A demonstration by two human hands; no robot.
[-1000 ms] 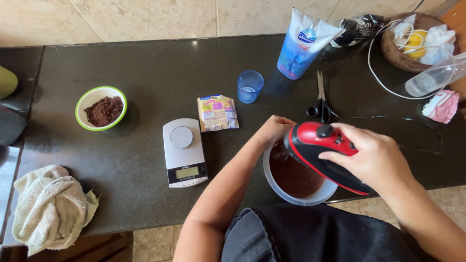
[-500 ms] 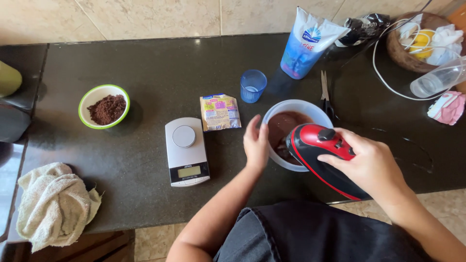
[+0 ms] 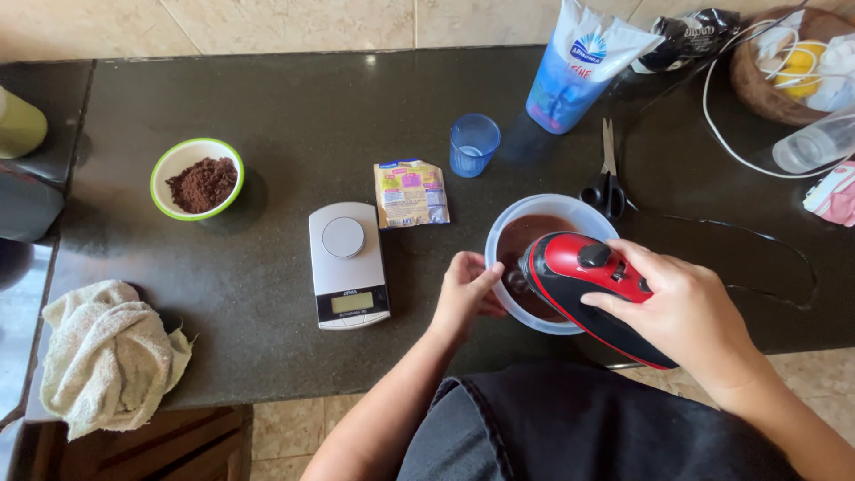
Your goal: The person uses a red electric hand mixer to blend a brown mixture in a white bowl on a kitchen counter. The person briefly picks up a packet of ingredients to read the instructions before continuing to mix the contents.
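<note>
My right hand [image 3: 681, 307] grips a red and black hand mixer [image 3: 592, 272] held over a pale plastic bowl [image 3: 521, 218] of brown batter. The mixer's front end points down into the batter; its beaters are hidden. My left hand [image 3: 465, 289] holds the bowl's near left rim. The bowl stands on a dark stone counter [image 3: 294, 116], close to its front edge.
Left of the bowl lie a small kitchen scale [image 3: 347, 263] and a sachet [image 3: 411, 192]. A green-rimmed bowl of brown powder [image 3: 196, 176] sits far left, a crumpled cloth [image 3: 107, 356] at the front left. Behind are a blue cup [image 3: 473, 142], scissors [image 3: 606, 174], a milk pouch [image 3: 583, 62], a white cord [image 3: 721, 134].
The bowl, which sat at the counter's front edge under the mixer, now stands further back on the counter. My left hand moved from behind the bowl to its near left rim.
</note>
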